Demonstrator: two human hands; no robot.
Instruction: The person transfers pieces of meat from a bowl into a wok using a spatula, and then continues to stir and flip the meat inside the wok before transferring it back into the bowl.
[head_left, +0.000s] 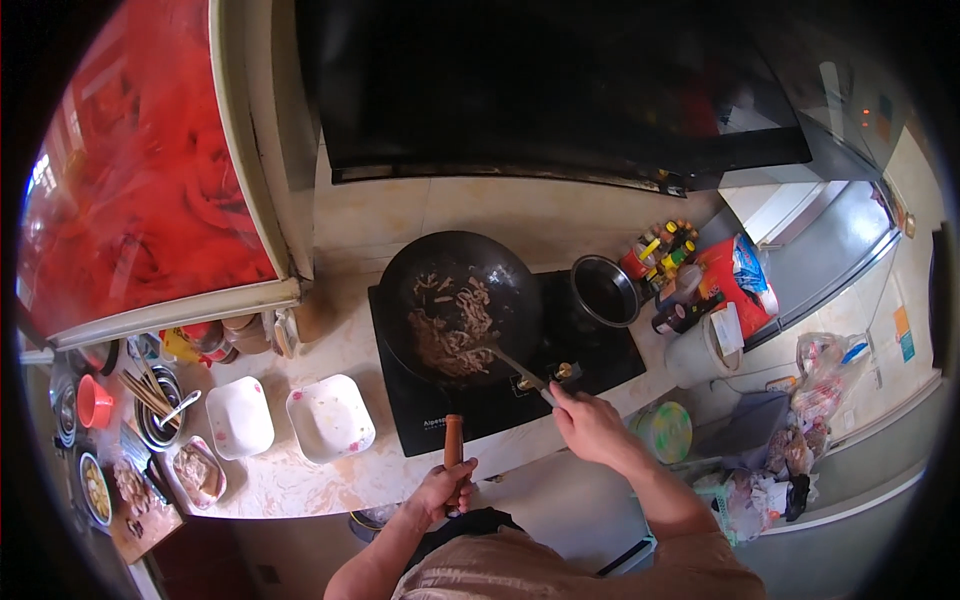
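A dark wok (517, 300) rests on the black glass gas hob (420, 431), with thin strips of meat (450, 337) spread over its bottom. My left hand (442, 487) is closed around the wok's wooden handle (454, 442). In my right hand (589, 424) is a long-handled metal spatula (519, 367), its blade down among the meat, partly hidden there. Two white square bowls, one nearer (330, 418) and one farther left (240, 418), stand to the left of the hob. A dark metal pot (605, 291) sits at the hob's right side.
Sauce bottles (660, 259), a red bag (739, 289) and a white bucket (697, 352) stand on the right. At the left are a wooden cutting board (154, 529) with sliced food, bowls with chopsticks (146, 390) and a tray of meat (199, 471). A range hood (555, 97) overhangs the wok.
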